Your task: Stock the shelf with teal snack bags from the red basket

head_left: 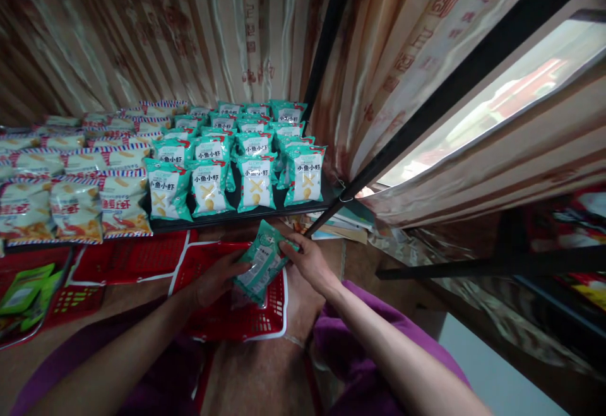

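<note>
Nearest my head camera, I see purple cloth (383, 340) over both legs, soft and loosely folded. Beyond it, I have the teal packet (262, 261) between the two hands, above the red basket (269, 326). Its long axis slants, with the far end toward the right and the near end toward the left. The right hand (310, 261) is clamped on the right edge, thumb flat on the face; the left hand (215, 280) pinches the lower left edge. I cannot see the fingers underneath. The packet lies ahead and inward of both wrists, and I judge neither hand clearly nearer.

The packet's film is glossy and creased; the basket is rigid, slotted plastic with a pale rim. Farther on, a dark shelf (220, 219) carries upright teal-and-white packets (303, 176), puffed like small pillows with crimped tops. To their left stand cream packets (76, 208) with striped edges. A straight black pole (392, 144) crosses on the right, and behind everything I see a pleated, satiny curtain (279, 24) with reddish printing.
</note>
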A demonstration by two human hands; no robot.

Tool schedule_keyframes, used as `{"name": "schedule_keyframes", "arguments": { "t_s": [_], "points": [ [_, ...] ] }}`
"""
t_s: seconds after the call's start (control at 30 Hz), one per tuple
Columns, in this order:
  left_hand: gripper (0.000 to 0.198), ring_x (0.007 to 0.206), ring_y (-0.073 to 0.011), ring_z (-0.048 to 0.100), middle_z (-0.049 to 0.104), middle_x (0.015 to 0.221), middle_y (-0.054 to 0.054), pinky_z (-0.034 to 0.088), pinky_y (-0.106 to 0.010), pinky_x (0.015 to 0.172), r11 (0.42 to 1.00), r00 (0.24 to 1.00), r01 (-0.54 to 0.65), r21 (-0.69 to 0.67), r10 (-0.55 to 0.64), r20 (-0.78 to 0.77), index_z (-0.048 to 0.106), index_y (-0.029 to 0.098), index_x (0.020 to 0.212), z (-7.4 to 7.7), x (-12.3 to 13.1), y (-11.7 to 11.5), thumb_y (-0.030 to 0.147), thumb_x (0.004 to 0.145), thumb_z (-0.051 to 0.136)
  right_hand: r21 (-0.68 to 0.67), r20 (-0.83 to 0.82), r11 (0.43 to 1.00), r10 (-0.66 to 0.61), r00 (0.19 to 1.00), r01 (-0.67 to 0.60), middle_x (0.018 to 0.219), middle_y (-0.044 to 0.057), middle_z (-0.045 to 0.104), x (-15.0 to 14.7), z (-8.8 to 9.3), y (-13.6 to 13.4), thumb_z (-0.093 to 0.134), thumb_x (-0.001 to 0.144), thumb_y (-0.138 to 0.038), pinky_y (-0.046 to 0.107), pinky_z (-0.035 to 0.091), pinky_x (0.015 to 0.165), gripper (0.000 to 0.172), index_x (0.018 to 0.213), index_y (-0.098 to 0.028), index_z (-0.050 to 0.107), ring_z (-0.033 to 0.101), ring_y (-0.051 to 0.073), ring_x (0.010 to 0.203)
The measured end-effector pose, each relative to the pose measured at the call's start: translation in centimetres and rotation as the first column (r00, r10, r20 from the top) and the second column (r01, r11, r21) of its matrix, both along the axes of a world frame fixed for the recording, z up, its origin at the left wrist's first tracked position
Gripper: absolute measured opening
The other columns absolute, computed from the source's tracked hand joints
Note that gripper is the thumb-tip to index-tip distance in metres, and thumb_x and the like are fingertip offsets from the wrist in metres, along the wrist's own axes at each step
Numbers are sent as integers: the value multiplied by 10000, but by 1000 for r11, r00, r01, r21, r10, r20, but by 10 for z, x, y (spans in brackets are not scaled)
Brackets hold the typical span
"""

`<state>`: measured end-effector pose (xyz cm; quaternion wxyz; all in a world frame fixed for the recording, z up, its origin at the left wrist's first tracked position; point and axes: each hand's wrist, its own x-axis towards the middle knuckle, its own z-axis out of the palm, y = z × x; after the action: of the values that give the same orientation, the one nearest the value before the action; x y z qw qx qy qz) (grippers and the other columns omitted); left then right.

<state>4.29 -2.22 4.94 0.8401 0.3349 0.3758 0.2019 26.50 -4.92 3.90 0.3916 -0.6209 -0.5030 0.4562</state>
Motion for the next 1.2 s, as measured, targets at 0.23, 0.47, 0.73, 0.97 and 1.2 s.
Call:
{"name": "schedule_keyframes", "arguments": {
  "t_s": [0.23, 0.47, 0.73, 0.97, 1.2],
  "points": [
    [457, 899, -196, 640, 679, 1067, -77, 492, -301, 791, 993, 994, -102, -55, 100, -45, 634, 193, 1119, -10, 0, -2, 285, 692, 766, -97, -96, 986, -146, 985, 136, 595, -37, 569, 5, 4, -5, 588, 765, -527, 253, 459, 478, 329, 807, -203, 545, 542, 128, 493],
    [519, 859, -194, 634, 670, 1052, -87, 479, -304, 771, 989, 994, -105, -100, 100, -54, 610, 171, 1122, -5, 2, -5, 319, 654, 782, -130, -129, 985, -135, 982, 118, 555, -48, 559, 10, 0, -13, 592, 757, -542, 239, 451, 459, 351, 775, -202, 510, 543, 116, 461],
    [507, 907, -196, 614, 679, 1020, -79, 456, -284, 797, 997, 992, 69, -22, -71, -109, 640, 167, 1043, -14, -2, -16, 384, 614, 800, -187, -180, 982, -17, 983, -17, 554, -52, 527, 13, -7, -6, 622, 736, -506, 207, 392, 453, 331, 741, -182, 557, 488, 87, 470],
    [556, 997, -251, 616, 672, 1096, -105, 446, -349, 887, 990, 983, 142, 2, -141, -119, 604, 162, 1160, -19, 2, -20, 456, 703, 723, -177, -144, 982, 42, 989, -68, 598, -33, 558, 8, -11, 3, 634, 710, -447, 210, 358, 489, 276, 716, -174, 591, 471, 90, 526],
    [453, 943, -232, 635, 681, 1060, -111, 458, -338, 846, 998, 994, 9, -67, -16, -108, 626, 149, 1104, -21, 6, -19, 428, 752, 688, -83, -130, 988, 116, 985, -127, 612, -24, 577, 3, -16, 15, 652, 691, -431, 226, 355, 529, 268, 698, -165, 620, 478, 98, 559]
  ]
}}
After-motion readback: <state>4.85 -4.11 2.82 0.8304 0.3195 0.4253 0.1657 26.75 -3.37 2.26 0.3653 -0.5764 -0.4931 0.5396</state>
